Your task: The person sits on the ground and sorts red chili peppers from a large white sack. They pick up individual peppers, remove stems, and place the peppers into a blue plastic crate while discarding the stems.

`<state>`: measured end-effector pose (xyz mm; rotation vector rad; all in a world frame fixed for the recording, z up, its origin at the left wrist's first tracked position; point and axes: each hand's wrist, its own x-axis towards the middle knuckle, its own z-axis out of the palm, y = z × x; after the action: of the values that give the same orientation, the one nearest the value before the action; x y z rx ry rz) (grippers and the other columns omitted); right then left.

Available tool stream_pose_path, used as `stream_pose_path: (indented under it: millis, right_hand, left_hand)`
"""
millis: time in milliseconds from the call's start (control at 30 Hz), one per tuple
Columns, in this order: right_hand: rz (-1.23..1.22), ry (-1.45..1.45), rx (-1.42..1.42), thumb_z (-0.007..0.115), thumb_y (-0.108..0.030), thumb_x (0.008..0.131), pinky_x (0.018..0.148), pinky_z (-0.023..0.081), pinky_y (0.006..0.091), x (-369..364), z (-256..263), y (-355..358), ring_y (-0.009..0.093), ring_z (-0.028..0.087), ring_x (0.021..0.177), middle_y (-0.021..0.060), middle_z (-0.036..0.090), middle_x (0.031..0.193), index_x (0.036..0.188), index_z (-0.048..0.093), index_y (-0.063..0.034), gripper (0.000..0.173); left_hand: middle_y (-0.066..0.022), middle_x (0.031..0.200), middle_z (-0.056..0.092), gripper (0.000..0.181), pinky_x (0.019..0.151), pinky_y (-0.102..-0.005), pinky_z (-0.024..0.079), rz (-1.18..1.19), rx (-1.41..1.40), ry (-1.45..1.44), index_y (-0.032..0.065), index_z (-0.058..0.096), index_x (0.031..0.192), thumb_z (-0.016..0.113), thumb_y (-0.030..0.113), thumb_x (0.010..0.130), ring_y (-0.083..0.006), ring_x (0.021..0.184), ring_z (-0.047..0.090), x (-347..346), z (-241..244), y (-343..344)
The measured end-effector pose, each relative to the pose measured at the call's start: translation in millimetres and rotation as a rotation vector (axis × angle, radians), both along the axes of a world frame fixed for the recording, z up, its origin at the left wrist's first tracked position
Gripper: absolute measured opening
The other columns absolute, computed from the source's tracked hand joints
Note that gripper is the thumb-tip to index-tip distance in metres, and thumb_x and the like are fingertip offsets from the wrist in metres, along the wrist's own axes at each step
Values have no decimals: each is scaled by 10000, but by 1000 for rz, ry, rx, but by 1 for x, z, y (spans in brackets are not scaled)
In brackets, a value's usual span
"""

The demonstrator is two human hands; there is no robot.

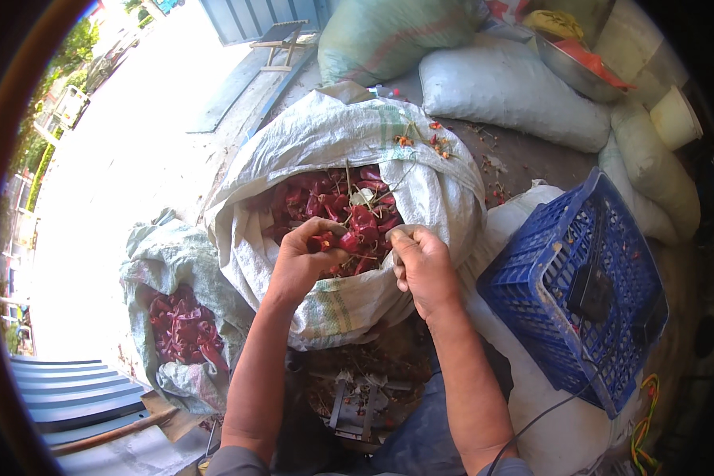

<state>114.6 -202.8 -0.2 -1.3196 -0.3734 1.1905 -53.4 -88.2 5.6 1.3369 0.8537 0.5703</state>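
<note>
A large white woven sack (309, 131) with its rim rolled down stands before me, holding dried red chili peppers (333, 199) with stems. Above its opening, my left hand (309, 253) pinches a red chili pepper (322, 243) between thumb and fingers. Close on the right, my right hand (419, 265) has its thumb and forefinger pressed together near the sack's right inner edge; whether something small is between them cannot be told. Another red pepper lies between the two hands. A smaller greenish woven sack (154, 256) at the left also contains red peppers.
A blue plastic crate (511, 291) with a black device and cable stands tilted at the right. Full woven sacks (506, 83) lie behind, beside a metal basin (577, 74) and a pale bucket (675, 119). A folding stool (278, 43) stands at the back. Stems and pepper bits lie on the sack's rim.
</note>
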Motion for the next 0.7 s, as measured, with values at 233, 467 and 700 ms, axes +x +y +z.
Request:
stream_pose_path:
  millis: [233,467,700]
  right_hand:
    - [69,-479,129,770,-284,887,723,536,294,-23,-9,9,124,650,768,71,715,853,1018,681,22,345]
    - [113,-519,189,736,-149,905,733,539,270,-27,6,4,95,655,800,67,724,879,1043,683,22,226]
    - [59,-291,274,715,-145,930,727,523,252,-26,1,6,74,622,797,18,695,876,1028,684,20,195]
  left_hand:
    - [20,912,627,224,710,-238,504,-25,181,-59,33,678,1008,718,-59,808,-66,833,581,-7,-12,-3]
    - [-27,1070,660,286,840,-274,543,-133,358,-92,31,688,1114,717,-45,840,-95,960,620,-7,-10,-6]
    - [-20,1054,650,296,840,-266,511,-91,-57,-161,36,697,1150,698,-42,864,-97,977,603,-6,8,-10]
